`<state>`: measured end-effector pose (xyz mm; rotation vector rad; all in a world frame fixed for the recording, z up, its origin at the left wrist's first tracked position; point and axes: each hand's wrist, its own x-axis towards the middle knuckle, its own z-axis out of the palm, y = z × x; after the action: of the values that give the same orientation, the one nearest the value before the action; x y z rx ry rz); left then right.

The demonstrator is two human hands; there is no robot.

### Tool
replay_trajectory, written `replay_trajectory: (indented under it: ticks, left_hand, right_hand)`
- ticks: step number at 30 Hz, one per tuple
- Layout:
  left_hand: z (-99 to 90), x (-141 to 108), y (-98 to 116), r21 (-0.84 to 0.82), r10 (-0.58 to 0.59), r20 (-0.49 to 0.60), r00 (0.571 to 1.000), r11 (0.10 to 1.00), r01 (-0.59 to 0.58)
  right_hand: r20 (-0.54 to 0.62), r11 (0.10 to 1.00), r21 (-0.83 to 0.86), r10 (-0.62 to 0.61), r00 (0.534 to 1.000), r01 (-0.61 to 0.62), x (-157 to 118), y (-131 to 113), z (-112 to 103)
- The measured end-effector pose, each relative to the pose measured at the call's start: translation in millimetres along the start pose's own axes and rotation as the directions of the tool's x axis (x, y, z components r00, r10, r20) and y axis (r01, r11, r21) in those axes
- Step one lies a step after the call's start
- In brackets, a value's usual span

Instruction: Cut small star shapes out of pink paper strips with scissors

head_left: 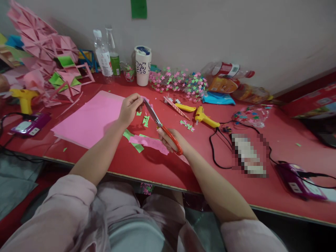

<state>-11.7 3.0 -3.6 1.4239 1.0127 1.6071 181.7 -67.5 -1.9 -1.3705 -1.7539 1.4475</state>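
My right hand (170,140) grips a pair of scissors (156,119) by the red handles, and the blades point up and left. Pinched between the fingers of my left hand (131,106) is a small piece of pink paper (144,99), right at the blade tips. Below the hands lie a strip of pink paper (149,142) and a green paper strip (136,145). Small green cut pieces (146,121) rest between the hands. Under my left forearm spreads a stack of pink paper sheets (89,117).
Paper stars in clear plastic (178,82) lie behind, beside a white cup (143,66) and a bottle (103,57). A yellow glue gun (206,118) trails a black cable to a purple power strip (299,180). Folded pink paper (39,45) is piled left, near another yellow glue gun (25,99).
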Motion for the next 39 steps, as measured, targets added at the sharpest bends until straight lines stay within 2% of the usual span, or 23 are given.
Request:
replay_trajectory:
  ticks: [19,24,33,39]
  left_hand:
    - [0.7,0.6,-2.4,-0.043,-0.024,-0.013,1.000,0.999,0.023]
    - [0.5,0.5,-3.1,-0.062,-0.019,-0.013,1.000,0.998,0.018]
    - [3.7,-2.7,1.2,-0.154,-0.028,-0.036,0.999,0.988,0.023]
    - [9.0,-6.2,1.7,-0.197,-0.018,-0.018,1.000,0.980,0.015]
  right_hand:
    - [-0.002,1.000,-0.022,-0.005,1.000,0.005,0.3,-1.5,-0.3]
    - [0.005,0.998,0.054,0.025,1.000,-0.025,0.9,-2.2,0.0]
    - [0.071,0.990,0.138,-0.021,0.997,0.011,-0.5,-0.3,-0.1]
    - [0.063,0.983,0.184,-0.040,0.997,0.028,-1.9,1.4,5.4]
